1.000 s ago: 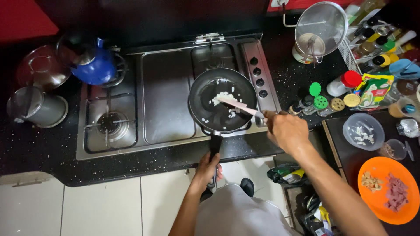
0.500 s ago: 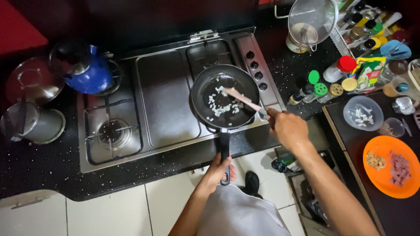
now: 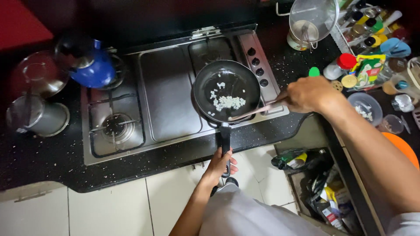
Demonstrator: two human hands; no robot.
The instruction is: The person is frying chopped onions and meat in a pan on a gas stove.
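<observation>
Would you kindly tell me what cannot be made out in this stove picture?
Head view:
- Burner under the black frying pan: hidden by the pan.
- Orange round plate: mostly behind the right hand's forearm.
- Pale spatula grip: inside that fist.
- Left hand palm: wrapped round the pan's handle.

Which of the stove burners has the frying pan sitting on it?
The right burner, next to the control knobs: the black frying pan with chopped white bits sits there. The front-left burner is bare, and the back-left one carries the blue kettle.
</observation>
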